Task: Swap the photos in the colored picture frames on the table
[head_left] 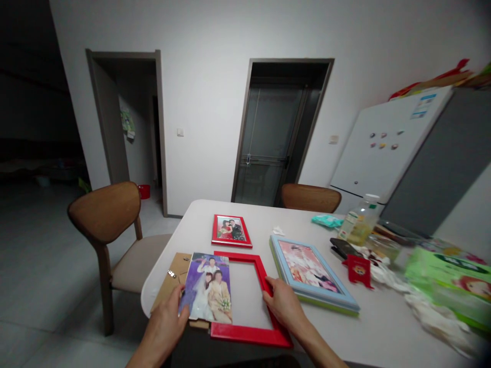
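My left hand point(166, 317) is closed on the left edge of a wedding photograph point(209, 289), thumb on top. A brown backing board point(171, 271) with small metal clips lies under and left of it. The photograph covers the left side of a red picture frame point(249, 333), through whose opening the tabletop shows. My right hand point(284, 301) grips the frame's right side. Beyond it lies a smaller red-framed photo point(232, 243). To the right, a light blue picture frame point(343, 289) with a picture rests on a green one point(326, 304).
On the white table point(383, 332), a bottle of yellowish liquid point(360, 222), a dark wallet-like item point(341, 248), a red card-like item point(359, 271), crumpled tissues point(433, 317) and a green tissue pack point(452, 281) crowd the right. Wooden chairs stand at left point(107, 212) and behind point(310, 197).
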Action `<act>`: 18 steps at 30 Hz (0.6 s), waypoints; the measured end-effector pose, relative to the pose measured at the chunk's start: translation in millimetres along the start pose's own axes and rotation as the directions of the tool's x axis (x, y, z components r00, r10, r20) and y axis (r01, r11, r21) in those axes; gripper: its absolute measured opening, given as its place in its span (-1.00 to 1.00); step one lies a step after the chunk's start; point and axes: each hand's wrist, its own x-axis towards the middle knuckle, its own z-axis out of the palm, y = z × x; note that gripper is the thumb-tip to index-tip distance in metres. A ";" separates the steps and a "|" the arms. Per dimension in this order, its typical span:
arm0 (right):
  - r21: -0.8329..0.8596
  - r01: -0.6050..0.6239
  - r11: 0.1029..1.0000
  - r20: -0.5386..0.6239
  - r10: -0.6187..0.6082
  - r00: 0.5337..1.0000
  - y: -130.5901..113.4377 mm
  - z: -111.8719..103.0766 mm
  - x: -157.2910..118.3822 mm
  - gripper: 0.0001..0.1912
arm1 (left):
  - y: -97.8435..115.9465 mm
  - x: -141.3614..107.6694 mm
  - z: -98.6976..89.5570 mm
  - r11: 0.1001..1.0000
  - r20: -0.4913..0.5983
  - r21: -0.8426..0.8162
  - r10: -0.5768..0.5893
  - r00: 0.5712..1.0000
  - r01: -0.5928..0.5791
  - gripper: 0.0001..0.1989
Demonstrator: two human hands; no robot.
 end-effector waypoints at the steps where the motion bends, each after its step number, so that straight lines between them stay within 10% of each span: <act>1: -0.010 0.001 1.000 0.001 -0.001 1.000 -0.2 -0.4 -0.4 -0.58 | 1.1 -0.9 -1.2 0.998 0.009 0.060 -0.002 1.000 0.002 -0.65; 6: 0.030 0.117 0.993 -0.125 -0.113 0.986 -12.7 -5.3 -2.4 -0.64 | 8.7 -2.8 -4.8 0.959 0.012 0.271 0.082 0.997 -0.083 -0.64; 10: 0.382 0.129 0.915 -0.055 -0.117 0.992 -42.2 1.3 -1.3 -0.56 | 17.2 -3.1 5.6 0.952 0.080 0.197 0.223 0.972 -0.234 -0.55; 14: 0.740 -0.140 0.658 0.218 -0.037 0.975 -72.2 26.8 6.0 -0.36 | 21.0 -6.2 23.0 0.935 0.173 0.126 0.307 0.936 -0.330 -0.45; 18: 0.920 -0.129 0.371 0.135 0.009 0.991 -98.7 35.9 14.9 -0.29 | 21.7 -2.8 33.8 0.925 0.161 0.128 0.336 0.928 -0.357 -0.35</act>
